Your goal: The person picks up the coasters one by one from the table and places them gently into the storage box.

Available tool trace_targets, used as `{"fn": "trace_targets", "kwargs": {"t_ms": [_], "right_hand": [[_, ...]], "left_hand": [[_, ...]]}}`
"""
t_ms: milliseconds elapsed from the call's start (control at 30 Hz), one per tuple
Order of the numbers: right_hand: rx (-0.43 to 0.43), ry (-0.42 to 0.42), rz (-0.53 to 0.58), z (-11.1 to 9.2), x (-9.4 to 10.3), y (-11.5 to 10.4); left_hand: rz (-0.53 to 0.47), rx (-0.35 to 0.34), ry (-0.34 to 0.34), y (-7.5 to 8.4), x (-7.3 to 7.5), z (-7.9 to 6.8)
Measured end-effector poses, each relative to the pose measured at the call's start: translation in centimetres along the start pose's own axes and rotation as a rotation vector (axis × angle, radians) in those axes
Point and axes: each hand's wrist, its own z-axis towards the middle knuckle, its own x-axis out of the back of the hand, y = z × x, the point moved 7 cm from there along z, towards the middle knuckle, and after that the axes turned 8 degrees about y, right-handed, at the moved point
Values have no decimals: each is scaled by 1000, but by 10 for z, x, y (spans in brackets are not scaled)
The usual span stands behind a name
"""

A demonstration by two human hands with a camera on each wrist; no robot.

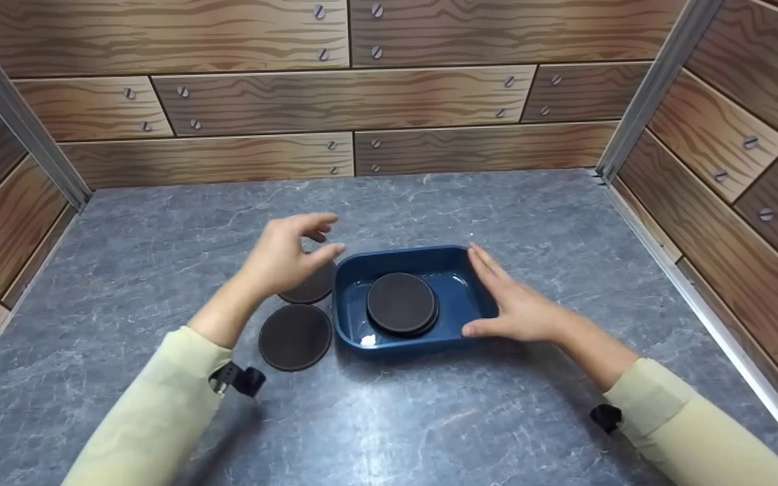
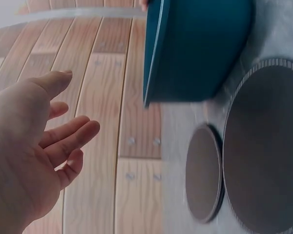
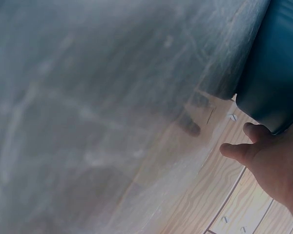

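A deep blue rectangular dish (image 1: 453,287) sits on the table, with a small stack of round dark coasters (image 1: 401,302) inside it. Flat against the table, just left of the dish, lie two more dark coasters: a near one (image 1: 294,337) and a far one (image 1: 308,287) partly hidden by my left hand (image 1: 284,256). That hand hovers over the far coaster with relaxed fingers, thumb apart, holding nothing; the left wrist view shows its bare palm. My right hand (image 1: 517,307) rests along the dish's right end, fingers straight at the back corner and thumb at the front rim.
The grey marbled tabletop (image 1: 389,432) is bounded by wood-patterned walls (image 1: 335,101) at the back and both sides. Metal strips run up the corners and along the right edge. Dark wrist cameras are strapped at both sleeves.
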Motion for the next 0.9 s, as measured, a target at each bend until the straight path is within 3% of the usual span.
{"fn": "trace_targets", "kwargs": {"t_ms": [233, 400, 700, 900], "right_hand": [[3, -1, -7, 1, 0, 0], [-6, -6, -5, 0, 0, 0], [-3, -7, -6, 0, 0, -1], [-15, -12, -6, 0, 0, 0]], "left_hand": [[-24, 160, 15, -38, 18, -5], [-59, 238, 11, -66, 24, -13], [-142, 368, -29, -108, 18, -32], [-176, 423, -54, -126, 10, -42]]}}
